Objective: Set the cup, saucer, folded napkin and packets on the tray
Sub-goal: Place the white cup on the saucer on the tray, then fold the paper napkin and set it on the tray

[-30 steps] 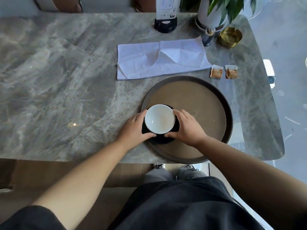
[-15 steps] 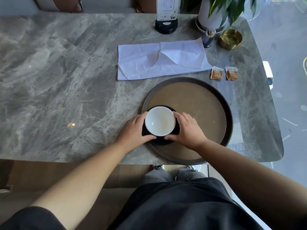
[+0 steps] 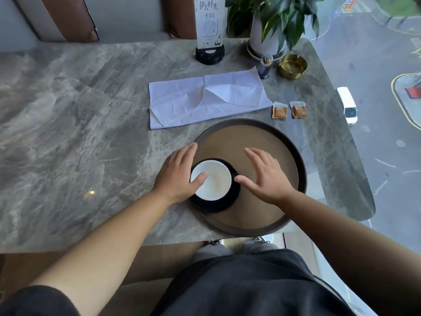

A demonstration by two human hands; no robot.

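A white cup [image 3: 215, 181] sits on a black saucer [image 3: 224, 202] at the near left of the round brown tray [image 3: 293, 142]. My left hand [image 3: 177, 174] hovers flat beside the cup with its thumb over the rim, fingers spread. To the right of the saucer my right hand [image 3: 264, 176] is lifted with its fingers apart, holding nothing. A white napkin [image 3: 205, 99] lies spread and creased on the table beyond the tray. Two brown packets [image 3: 279, 109] [image 3: 299, 109] lie side by side to the right of the napkin.
At the far edge of the grey marble table [image 3: 79, 133] stand a menu card holder [image 3: 209, 30], a potted plant [image 3: 268, 26], a small dark toothpick jar [image 3: 264, 67] and a brass ashtray [image 3: 292, 66]. The table's right edge curves near the tray.
Both hands have let go of the saucer and cup and opened, lifting and spreading their fingers forward. The cup and saucer stay on the tray.
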